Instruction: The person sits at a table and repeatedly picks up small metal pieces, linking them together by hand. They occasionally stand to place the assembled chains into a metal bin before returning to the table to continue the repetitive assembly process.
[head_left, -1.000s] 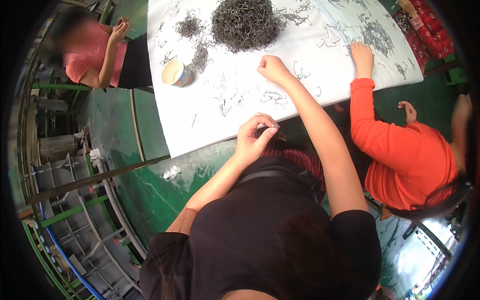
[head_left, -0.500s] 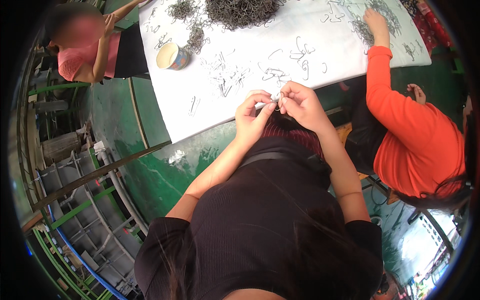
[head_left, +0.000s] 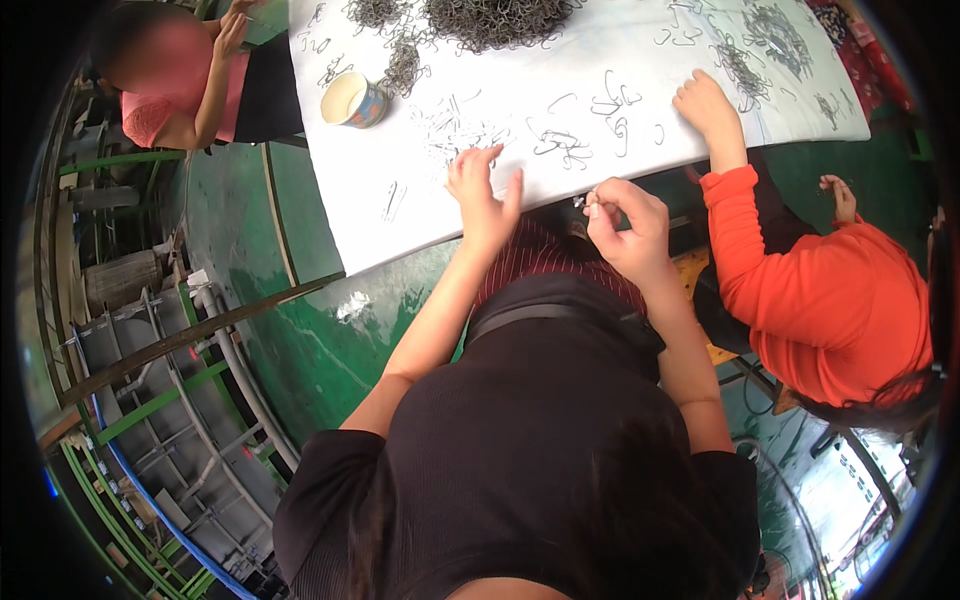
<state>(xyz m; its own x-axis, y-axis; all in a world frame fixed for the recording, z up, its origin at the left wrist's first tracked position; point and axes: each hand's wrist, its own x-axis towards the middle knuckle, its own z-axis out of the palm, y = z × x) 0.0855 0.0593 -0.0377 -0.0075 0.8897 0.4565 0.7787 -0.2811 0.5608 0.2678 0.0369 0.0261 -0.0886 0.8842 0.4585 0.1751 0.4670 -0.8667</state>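
Note:
My left hand point(head_left: 483, 200) hovers over the near part of the table with its fingers apart and nothing in it. Just beyond its fingertips lies a loose scatter of thin straight metal pins point(head_left: 460, 125). Off the table's near edge, my right hand point(head_left: 634, 230) is closed in a pinch on a small metal wire piece; only a shiny tip shows, so its full shape is hidden. Bent wire hooks point(head_left: 565, 148) lie on the white table point(head_left: 400, 235) between and beyond my hands, with more hooks point(head_left: 617, 98) farther right.
A large heap of dark wire hooks point(head_left: 495, 20) sits at the far side, smaller piles beside it. A paper cup point(head_left: 368, 105) stands at left. A co-worker in orange point(head_left: 830, 290) has a hand on the table at right; another in pink point(head_left: 180, 100) is at far left.
My hands, together before, have parted. The left let go and moved left toward the pins; the right drew back slightly right with the wire piece. The orange-sleeved hand came nearer.

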